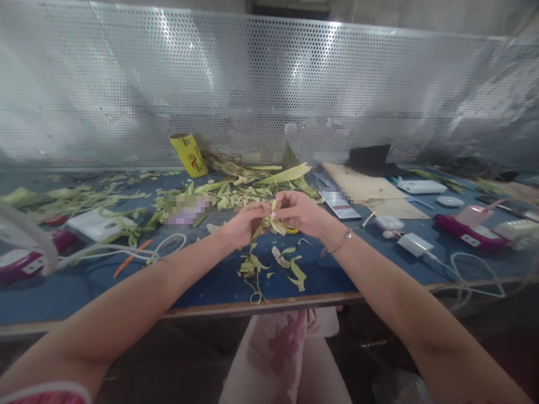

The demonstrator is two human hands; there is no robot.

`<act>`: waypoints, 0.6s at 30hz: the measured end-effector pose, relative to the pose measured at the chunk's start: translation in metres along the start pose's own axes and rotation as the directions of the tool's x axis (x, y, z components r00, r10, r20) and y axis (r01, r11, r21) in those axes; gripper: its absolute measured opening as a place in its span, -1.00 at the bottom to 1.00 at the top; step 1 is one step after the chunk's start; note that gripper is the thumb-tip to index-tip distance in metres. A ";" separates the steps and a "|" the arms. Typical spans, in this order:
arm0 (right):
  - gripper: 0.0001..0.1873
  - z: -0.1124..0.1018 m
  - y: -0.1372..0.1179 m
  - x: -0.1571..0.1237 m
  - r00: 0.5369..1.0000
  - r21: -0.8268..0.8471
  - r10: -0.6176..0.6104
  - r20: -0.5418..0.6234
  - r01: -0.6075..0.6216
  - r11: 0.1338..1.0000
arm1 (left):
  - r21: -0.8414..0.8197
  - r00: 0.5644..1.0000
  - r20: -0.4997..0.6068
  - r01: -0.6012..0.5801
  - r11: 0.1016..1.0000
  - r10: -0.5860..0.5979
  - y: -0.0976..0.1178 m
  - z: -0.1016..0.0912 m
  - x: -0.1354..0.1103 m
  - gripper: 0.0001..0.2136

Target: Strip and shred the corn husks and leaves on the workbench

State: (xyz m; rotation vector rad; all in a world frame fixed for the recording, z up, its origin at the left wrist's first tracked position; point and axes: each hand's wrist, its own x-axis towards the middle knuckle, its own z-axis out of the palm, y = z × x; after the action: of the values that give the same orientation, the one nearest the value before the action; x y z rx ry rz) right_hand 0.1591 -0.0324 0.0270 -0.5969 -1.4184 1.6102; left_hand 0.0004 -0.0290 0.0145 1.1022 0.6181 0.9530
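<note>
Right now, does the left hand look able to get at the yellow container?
Probably, once freed: the left hand holds the leaf strips together with the right hand. Low leaf scraps lie towards the yellow container, but nothing tall seems to block the way.

Counter point(219, 280) top matt blue, fairly smooth, w/ rough wood-like front edge point(219, 310). Behind counter: perf. metal screen point(295, 84), shiny in spots. Counter's R side: brown paper sheet point(357, 182), matt; white adapter point(415, 244), smooth plastic, semi-gloss; phone-like slab point(340, 205), glossy face. Counter's L end: purple power strip point(31, 266), plastic, slight sheen. Above counter's mid: leaf piece point(277, 225), thin, papery, matt.
</note>
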 end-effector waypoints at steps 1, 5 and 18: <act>-0.74 0.000 0.001 0.000 1.000 -0.003 -0.007 -0.004 0.007 1.000 | -0.004 1.000 -0.007 -0.006 1.000 0.006 0.000 0.000 0.000 -0.84; -0.73 -0.001 0.001 0.000 1.000 0.007 -0.007 -0.020 0.007 1.000 | -0.010 1.000 -0.007 -0.027 1.000 0.027 0.000 0.001 0.001 -0.84; -0.76 -0.011 0.005 0.006 0.998 -0.014 -0.033 -0.056 0.032 0.999 | 0.023 0.991 -0.107 -0.081 0.996 0.083 -0.001 0.002 0.001 -0.82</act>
State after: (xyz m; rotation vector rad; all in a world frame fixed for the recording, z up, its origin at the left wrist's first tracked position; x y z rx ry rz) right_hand 0.1635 -0.0212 0.0204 -0.6188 -1.3915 1.5484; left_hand 0.0032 -0.0291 0.0141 1.1042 0.6751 1.0852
